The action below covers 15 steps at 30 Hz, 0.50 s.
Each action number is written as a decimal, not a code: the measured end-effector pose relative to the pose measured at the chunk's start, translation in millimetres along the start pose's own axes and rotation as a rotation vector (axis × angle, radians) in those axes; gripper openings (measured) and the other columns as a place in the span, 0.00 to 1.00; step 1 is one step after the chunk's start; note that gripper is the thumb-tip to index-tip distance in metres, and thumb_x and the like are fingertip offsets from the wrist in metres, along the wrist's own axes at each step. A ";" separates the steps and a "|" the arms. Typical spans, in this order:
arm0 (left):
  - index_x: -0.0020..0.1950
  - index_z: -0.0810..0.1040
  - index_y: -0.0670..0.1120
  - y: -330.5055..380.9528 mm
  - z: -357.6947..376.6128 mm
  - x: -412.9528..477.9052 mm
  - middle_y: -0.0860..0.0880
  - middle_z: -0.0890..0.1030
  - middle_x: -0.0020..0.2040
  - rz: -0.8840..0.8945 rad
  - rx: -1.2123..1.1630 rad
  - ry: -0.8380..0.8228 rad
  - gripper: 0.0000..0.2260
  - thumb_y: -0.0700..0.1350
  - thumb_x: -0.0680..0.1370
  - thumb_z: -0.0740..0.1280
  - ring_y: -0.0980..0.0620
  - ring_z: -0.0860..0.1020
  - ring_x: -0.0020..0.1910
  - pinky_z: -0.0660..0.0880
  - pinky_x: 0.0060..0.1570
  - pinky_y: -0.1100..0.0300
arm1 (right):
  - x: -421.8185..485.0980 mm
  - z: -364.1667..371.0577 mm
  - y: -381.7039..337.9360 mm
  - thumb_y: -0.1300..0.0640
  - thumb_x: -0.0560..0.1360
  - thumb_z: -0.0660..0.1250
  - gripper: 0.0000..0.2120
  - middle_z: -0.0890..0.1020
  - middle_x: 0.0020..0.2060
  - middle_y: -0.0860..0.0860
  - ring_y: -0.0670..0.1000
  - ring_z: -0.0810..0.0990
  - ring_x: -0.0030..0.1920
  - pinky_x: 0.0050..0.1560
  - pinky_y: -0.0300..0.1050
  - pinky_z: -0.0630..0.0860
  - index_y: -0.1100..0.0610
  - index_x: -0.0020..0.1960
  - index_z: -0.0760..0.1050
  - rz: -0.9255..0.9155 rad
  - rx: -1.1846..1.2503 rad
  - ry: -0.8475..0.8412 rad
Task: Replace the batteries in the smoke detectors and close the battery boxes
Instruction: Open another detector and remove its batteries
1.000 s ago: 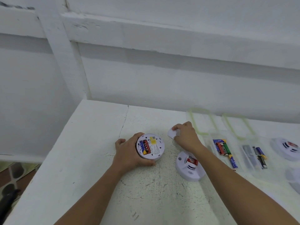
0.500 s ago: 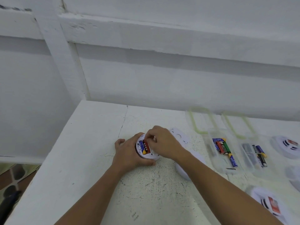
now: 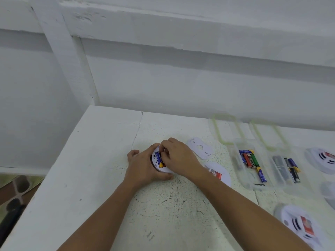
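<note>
A round white smoke detector [image 3: 164, 170] lies back-up on the white table [image 3: 101, 160]. My left hand [image 3: 143, 165] grips its left side. My right hand [image 3: 178, 157] covers its top, fingertips curled onto the batteries [image 3: 159, 159] in the open compartment; a blue one with a yellow end shows. The detector's white back plate [image 3: 199, 148] lies to the right. Two clear battery boxes stand open: one [image 3: 251, 160] with several coloured batteries, one [image 3: 288, 169] with dark ones.
Another detector [image 3: 220, 173] lies partly under my right forearm. More detectors lie at the far right [image 3: 322, 159] and front right [image 3: 301, 225]. A white wall rises behind the table. The table's left edge drops to a tiled floor.
My right hand left the back plate on the table and moved left onto the detector's battery compartment. My left hand kept its grip on the detector.
</note>
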State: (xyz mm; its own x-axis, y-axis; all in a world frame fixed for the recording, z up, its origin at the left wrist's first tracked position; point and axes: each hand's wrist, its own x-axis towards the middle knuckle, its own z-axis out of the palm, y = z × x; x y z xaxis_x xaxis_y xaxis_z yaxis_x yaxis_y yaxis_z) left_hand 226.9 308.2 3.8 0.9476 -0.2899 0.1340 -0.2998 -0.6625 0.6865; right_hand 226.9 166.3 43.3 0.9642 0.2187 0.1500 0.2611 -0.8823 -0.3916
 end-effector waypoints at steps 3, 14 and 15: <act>0.57 0.63 0.67 -0.8 0.5 0.2 0.68 0.77 0.46 0.012 0.008 0.008 0.35 0.74 0.53 0.67 0.65 0.75 0.49 0.51 0.61 0.60 | 1.3 1.5 -0.8 0.58 0.77 0.58 0.07 0.76 0.42 0.51 0.51 0.74 0.40 0.37 0.43 0.69 0.57 0.48 0.74 -0.010 -0.023 0.000; 0.66 0.69 0.59 -8.6 3.5 0.8 0.68 0.77 0.47 -0.012 -0.001 -0.017 0.45 0.76 0.51 0.67 0.68 0.74 0.48 0.52 0.66 0.58 | 6.5 1.7 4.9 0.53 0.80 0.54 0.07 0.73 0.37 0.49 0.51 0.72 0.35 0.32 0.42 0.64 0.56 0.48 0.66 -0.046 0.034 -0.050; 0.64 0.67 0.62 -7.5 2.2 0.4 0.68 0.77 0.46 -0.017 -0.011 -0.024 0.44 0.75 0.51 0.67 0.69 0.74 0.48 0.52 0.66 0.58 | 4.6 0.2 4.7 0.53 0.80 0.56 0.06 0.73 0.36 0.48 0.51 0.72 0.35 0.31 0.42 0.64 0.55 0.47 0.65 -0.054 0.064 -0.056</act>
State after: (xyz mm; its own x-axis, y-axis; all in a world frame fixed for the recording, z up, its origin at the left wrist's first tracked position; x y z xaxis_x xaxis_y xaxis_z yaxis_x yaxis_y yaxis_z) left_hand 229.3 311.5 -2.9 0.9497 -0.2951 0.1051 -0.2821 -0.6599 0.6964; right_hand 232.6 163.3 42.0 0.9492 0.2899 0.1227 0.3138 -0.8403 -0.4420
